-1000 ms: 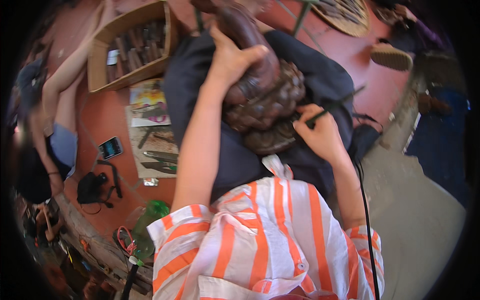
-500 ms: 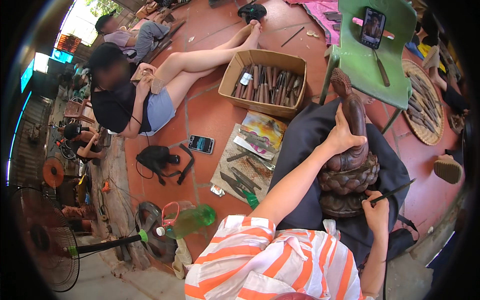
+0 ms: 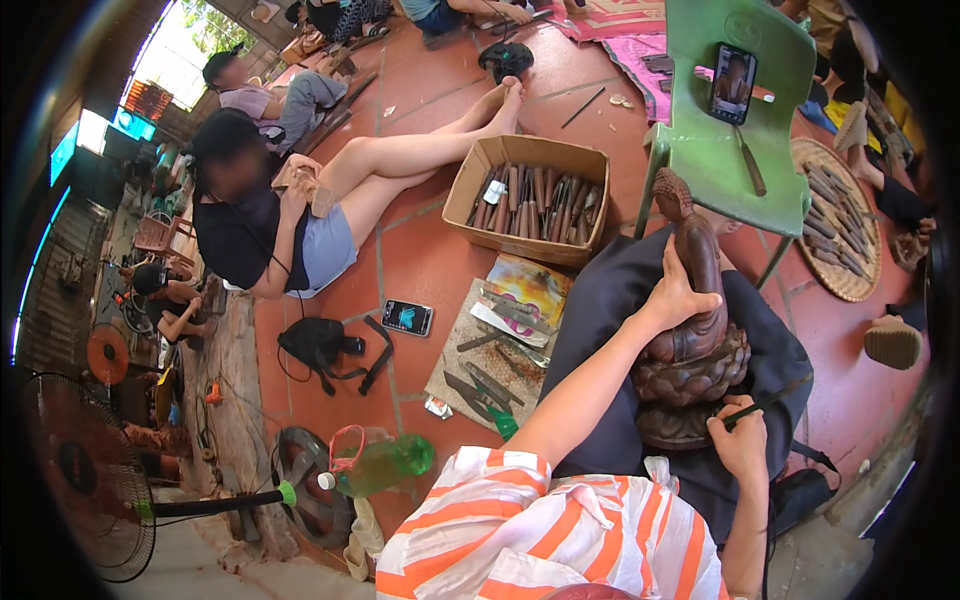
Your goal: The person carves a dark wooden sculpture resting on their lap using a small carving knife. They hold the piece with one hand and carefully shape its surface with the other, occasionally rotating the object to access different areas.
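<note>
A dark brown carved wooden statue (image 3: 697, 262), a seated figure on a lotus base, stands upright between my legs on dark cloth. My left hand (image 3: 682, 297) wraps round its body from the left, thumb across the front. Low at the right of the base, my right hand (image 3: 741, 442) is closed round a slim dark file (image 3: 783, 393), which points up and to the right. The file's near end is hidden by my fingers and the base, so I cannot tell whether it touches the wood.
A cardboard box (image 3: 462, 213) of wooden-handled tools stands ahead, near a mat (image 3: 450, 352) with several flat files. A green chair (image 3: 690, 150) holds a phone (image 3: 733, 84). Leftward lie a bottle (image 3: 375, 468) and fan (image 3: 85, 475). A person (image 3: 235, 215) sits at left.
The view has tilted up, so the scene sits lower in the picture. My right hand and the file have shifted slightly left along the base. My left hand keeps its grip on the statue.
</note>
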Available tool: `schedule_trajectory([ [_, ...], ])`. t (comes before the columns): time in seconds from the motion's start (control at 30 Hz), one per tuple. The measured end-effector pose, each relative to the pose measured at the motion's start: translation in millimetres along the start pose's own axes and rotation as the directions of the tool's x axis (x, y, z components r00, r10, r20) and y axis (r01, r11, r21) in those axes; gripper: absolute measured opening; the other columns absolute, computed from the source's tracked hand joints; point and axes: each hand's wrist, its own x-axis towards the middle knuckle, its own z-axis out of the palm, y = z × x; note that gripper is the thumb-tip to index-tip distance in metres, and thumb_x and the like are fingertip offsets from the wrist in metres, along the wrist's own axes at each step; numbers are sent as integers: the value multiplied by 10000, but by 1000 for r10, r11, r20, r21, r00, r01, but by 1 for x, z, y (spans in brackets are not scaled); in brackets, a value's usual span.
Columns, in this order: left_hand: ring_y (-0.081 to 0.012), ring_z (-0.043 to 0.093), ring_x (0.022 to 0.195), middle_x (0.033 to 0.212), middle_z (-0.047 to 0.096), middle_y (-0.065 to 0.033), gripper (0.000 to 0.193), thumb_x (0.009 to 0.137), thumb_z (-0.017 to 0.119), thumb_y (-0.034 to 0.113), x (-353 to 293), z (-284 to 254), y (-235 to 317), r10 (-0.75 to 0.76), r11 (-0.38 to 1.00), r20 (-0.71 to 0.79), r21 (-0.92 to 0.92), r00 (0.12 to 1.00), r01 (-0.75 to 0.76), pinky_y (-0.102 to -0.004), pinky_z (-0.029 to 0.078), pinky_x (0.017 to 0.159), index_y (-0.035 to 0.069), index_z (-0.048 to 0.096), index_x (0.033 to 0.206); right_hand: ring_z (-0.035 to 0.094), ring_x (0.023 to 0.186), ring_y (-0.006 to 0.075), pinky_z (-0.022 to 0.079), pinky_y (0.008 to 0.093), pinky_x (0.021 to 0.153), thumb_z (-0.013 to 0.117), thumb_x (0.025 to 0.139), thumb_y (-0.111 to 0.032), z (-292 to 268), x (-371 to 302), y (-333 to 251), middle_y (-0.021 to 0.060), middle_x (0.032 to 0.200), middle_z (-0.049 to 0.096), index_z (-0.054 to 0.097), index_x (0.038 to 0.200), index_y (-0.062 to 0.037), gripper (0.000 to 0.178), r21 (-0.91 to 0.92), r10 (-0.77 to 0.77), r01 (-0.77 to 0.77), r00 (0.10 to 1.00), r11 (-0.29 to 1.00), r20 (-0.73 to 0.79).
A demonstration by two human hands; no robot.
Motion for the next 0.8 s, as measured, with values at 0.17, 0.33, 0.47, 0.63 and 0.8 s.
schedule_trajectory([
  [0.17,-351,249,1399,1478,201,-280,1287,656,789,389,-2,-3,-2,-24,1000,13,-10,1000,24,-384,242,1140,-32,-132,1450,605,815,170,475,299,723,629,798,-41,-33,11,36,123,968,671,589,766,37,93,355,123,-108,992,928,-18],
  [0.33,-327,228,1408,1489,202,-250,1276,672,797,408,-1,-6,-4,33,997,24,-73,999,-31,-390,207,1152,-10,-118,1458,608,797,109,471,224,676,571,924,-98,-55,28,76,61,952,653,647,894,7,133,603,254,30,889,797,-381],
  [0.47,-308,182,1421,1498,182,-229,1272,678,803,411,0,-5,-12,62,991,31,-117,998,-58,-388,175,1159,-9,-108,1460,607,728,74,456,184,629,560,961,-142,-19,45,104,34,905,648,671,980,-4,178,579,335,59,765,813,-550],
  [0.63,-293,165,1424,1500,175,-215,1262,692,797,421,0,-5,-13,71,990,39,-126,997,-66,-390,151,1163,-4,-111,1461,609,721,74,453,187,615,563,958,-121,-16,40,103,25,878,653,667,956,-2,158,557,277,110,778,823,-564],
  [0.8,-290,186,1412,1495,185,-206,1259,698,798,437,0,-5,-16,97,981,40,-175,995,-88,-400,160,1159,4,-104,1463,607,713,75,453,193,611,568,956,-111,-18,40,101,28,875,655,666,943,-10,142,529,259,97,789,843,-557],
])
